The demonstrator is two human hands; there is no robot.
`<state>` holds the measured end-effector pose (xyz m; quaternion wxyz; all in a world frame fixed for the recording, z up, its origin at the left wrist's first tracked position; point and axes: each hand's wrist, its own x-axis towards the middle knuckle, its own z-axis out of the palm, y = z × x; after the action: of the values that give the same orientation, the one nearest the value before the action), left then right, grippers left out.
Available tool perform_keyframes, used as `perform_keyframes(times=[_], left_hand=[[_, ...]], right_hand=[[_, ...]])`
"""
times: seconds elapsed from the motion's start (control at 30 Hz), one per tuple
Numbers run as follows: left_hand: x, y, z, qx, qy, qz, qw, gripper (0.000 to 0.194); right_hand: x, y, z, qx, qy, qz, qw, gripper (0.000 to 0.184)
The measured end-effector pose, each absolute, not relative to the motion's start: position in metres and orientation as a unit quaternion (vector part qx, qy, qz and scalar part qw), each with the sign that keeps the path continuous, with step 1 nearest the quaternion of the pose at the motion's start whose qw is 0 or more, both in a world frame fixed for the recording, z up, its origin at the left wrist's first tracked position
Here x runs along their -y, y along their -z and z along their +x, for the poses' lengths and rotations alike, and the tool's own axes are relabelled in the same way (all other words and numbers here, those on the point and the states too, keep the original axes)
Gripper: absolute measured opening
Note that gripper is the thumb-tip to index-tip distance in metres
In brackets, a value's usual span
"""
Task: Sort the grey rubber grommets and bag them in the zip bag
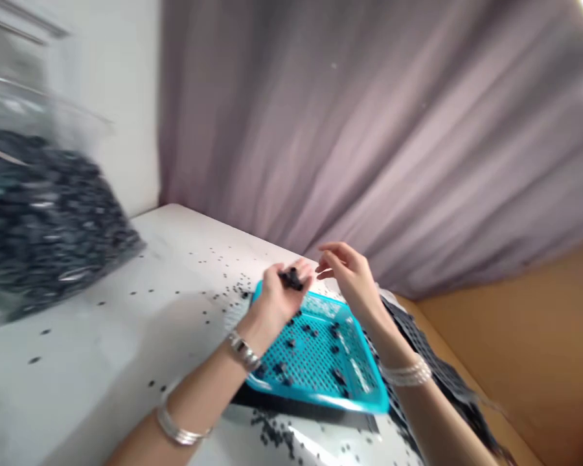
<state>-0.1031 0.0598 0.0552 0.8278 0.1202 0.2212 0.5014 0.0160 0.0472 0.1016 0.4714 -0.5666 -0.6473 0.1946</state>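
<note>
My left hand is turned palm up over the blue mesh basket, its fingers cupped around a small heap of black pieces. Their exact kind is too blurred to make out. Just to the right, my right hand hangs above the basket's far edge with its fingers bent and slightly apart. Nothing shows between them. More small black pieces lie scattered on the bottom of the basket. My left forearm hides the basket's near left side.
A large clear bag full of dark pieces stands at the left on the white table. Loose black bits are strewn around the basket. Dark textured sheets lie at the right. A grey curtain hangs behind.
</note>
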Motion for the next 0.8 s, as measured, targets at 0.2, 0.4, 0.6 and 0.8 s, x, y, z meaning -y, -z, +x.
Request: perform_keyframes(times=[0.2, 0.4, 0.6, 0.8], left_hand=[[-0.065, -0.039, -0.079, -0.184, -0.472, 0.105, 0.856, 0.046], [-0.037, -0.032, -0.063, -0.223, -0.473, 0.113, 0.845, 0.042], [-0.039, -0.030, -0.051, -0.271, -0.467, 0.124, 0.833, 0.026], [-0.042, -0.013, -0.049, -0.285, -0.432, 0.119, 0.847, 0.034]], right_hand=[[-0.006, -0.054, 0.058, 0.654, -0.243, -0.563, 0.443, 0.023], [0.013, -0.028, 0.048, 0.663, -0.178, -0.577, 0.443, 0.016], [0.010, -0.022, 0.071, 0.658, -0.182, -0.566, 0.461, 0.016], [0.014, -0.011, 0.090, 0.645, -0.158, -0.580, 0.472, 0.018]])
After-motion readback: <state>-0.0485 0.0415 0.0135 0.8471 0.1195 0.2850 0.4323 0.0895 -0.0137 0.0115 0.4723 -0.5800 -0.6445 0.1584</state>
